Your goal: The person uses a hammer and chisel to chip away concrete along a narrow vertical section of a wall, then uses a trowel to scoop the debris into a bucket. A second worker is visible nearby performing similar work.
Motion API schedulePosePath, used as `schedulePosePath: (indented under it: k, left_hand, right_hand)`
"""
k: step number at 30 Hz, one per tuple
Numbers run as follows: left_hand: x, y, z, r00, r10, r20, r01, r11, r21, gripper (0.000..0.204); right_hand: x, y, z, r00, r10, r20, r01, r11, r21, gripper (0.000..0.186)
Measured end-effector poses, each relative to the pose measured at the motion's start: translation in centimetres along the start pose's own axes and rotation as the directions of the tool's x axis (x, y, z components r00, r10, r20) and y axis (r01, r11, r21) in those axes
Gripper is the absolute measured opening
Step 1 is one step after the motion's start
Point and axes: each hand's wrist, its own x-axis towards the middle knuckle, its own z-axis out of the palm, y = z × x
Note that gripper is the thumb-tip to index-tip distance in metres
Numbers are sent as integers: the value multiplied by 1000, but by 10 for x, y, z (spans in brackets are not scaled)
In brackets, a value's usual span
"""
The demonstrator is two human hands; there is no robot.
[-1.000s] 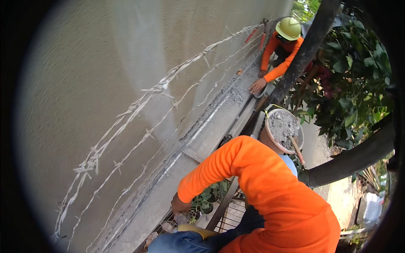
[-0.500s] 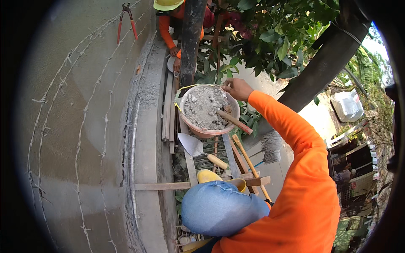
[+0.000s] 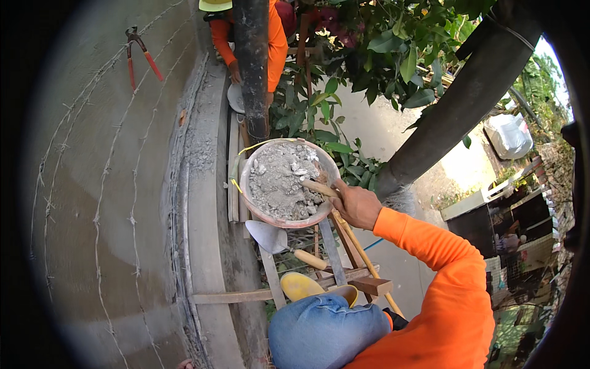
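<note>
My right hand (image 3: 357,206) is closed around the end of a wooden handle (image 3: 318,187), which slants into a round bucket (image 3: 261,213) from its right side. The handle's far end sinks into crumbly grey mortar (image 3: 276,175), so the tool's head is hidden. Just below the bucket lies a pointing trowel (image 3: 268,237) with a pale wooden grip. Only a fingertip's width of my left hand (image 3: 185,364) shows at the bottom edge beside the wall, its fingers mostly out of sight.
Barbed wire strands (image 3: 101,197) run along the plastered wall, with red-handled pincers (image 3: 140,55) hung on them. A dark post (image 3: 252,67) stands beyond the bucket, and a co-worker's orange sleeve (image 3: 278,46) shows behind it. Wooden planks (image 3: 236,297) form the scaffold beneath.
My right hand has moved from the bucket's far rim down to the wooden handle and taken hold of it. The view has shifted, and a bit of my left hand has appeared.
</note>
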Motion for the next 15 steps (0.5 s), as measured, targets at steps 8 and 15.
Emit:
schedulePosePath:
  k: [8, 15]
  left_hand:
    - [1, 79, 19, 991, 65, 115, -61, 997, -37, 30]
    - [14, 111, 21, 975, 111, 190, -105, 994, -44, 27]
  right_hand:
    - [-13, 21, -4, 974, 6, 226, -132, 827, 547, 35]
    - [-17, 45, -14, 742, -80, 666, -643, 200, 740, 42]
